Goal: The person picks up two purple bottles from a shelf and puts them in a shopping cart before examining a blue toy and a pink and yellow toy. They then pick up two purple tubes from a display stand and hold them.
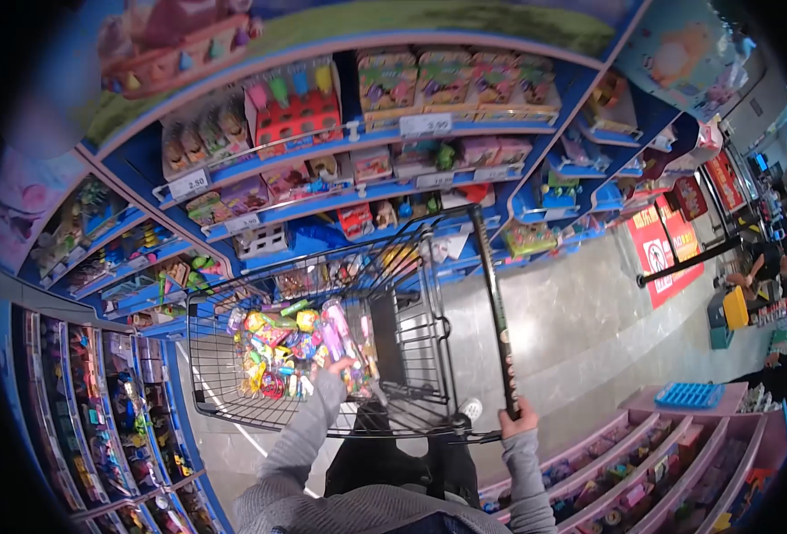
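Observation:
My left hand (337,366) reaches over the near side of a black wire shopping cart (224,405). Its fingers look closed at the lower end of a long pink packaged toy (335,327); the exact grip is partly hidden. Around that toy lies a heap of small, brightly coloured packaged toys (278,347) in the cart. On the right, my right hand (519,416) is wrapped round the near end of the cart's handle bar (497,320).
Blue shelves (322,196) of toys with price tags run along the far side. More toy racks (100,400) stand at left, and a pink tiered display (607,463) at lower right. Grey tiled floor (571,338) stretches right, towards a person (767,267) and a red floor sign (665,254).

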